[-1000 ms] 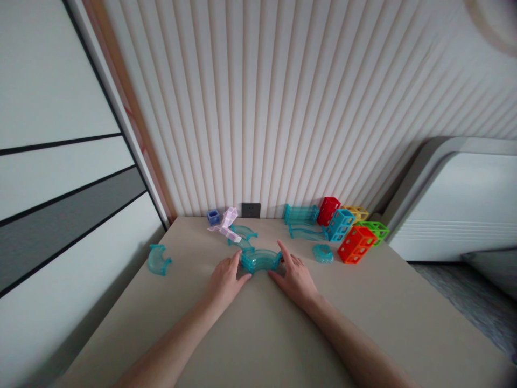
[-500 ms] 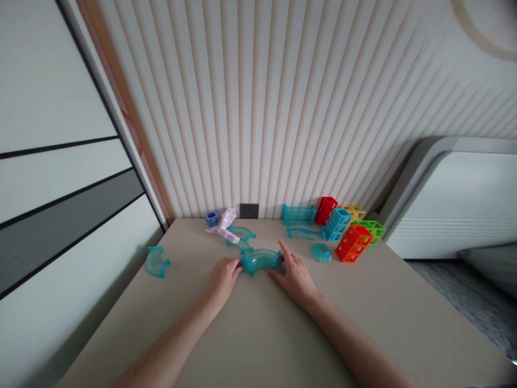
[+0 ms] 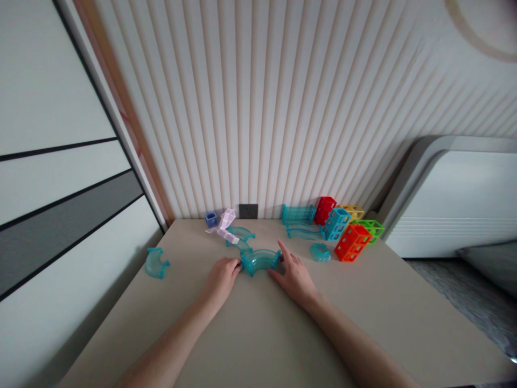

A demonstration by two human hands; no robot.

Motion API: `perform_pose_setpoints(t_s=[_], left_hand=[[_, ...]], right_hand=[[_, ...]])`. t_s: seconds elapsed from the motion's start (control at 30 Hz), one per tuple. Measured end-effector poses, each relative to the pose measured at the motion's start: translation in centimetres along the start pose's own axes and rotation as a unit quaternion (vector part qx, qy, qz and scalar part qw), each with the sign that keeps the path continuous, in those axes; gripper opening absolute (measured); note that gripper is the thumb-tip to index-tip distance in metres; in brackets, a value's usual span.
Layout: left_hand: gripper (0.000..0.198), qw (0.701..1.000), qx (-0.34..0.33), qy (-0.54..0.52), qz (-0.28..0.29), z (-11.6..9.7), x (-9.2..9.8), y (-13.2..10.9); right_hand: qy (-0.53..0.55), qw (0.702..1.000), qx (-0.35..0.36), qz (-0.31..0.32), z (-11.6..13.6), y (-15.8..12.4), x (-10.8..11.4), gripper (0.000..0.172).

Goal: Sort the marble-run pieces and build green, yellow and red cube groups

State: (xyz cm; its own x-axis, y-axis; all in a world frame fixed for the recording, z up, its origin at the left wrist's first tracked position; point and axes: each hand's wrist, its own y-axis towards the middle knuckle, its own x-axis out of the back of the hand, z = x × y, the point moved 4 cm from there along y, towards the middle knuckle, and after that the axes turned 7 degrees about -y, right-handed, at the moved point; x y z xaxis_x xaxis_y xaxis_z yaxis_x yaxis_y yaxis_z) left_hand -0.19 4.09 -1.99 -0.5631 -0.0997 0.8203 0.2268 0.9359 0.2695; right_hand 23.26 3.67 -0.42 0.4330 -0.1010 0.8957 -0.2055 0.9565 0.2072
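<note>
A stack of teal see-through curved track pieces lies on the table between my hands. My left hand is closed at the stack's left end, its fingers curled and the tips partly hidden. At the right end, my right hand holds the stack with thumb and bent fingers, while its index finger points up and away. Just behind the stack are more teal curved pieces, partly covered by a lilac block piece with several arms.
A single teal curve lies at far left and a blue cube at the back. On the right are teal straight tracks, a teal round piece, and red, blue, orange, yellow and green blocks.
The view has shifted very slightly. Both hands and the stack of curved track pieces stay in place.
</note>
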Motion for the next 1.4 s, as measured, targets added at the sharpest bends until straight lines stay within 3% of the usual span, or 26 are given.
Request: perform_pose_setpoints(t_s=[0.43,1.4], left_hand=[[0.012,1.000,-0.002,-0.007,0.028,-0.5,0.2,0.2],[0.012,1.000,-0.024,-0.012,0.014,-1.2,-0.4,0.7]], right_hand=[[0.009,1.000,-0.020,0.011,-0.3,0.1,0.0,0.088],[0.006,0.999,-0.036,-0.005,-1.0,0.1,0.5,0.088]])
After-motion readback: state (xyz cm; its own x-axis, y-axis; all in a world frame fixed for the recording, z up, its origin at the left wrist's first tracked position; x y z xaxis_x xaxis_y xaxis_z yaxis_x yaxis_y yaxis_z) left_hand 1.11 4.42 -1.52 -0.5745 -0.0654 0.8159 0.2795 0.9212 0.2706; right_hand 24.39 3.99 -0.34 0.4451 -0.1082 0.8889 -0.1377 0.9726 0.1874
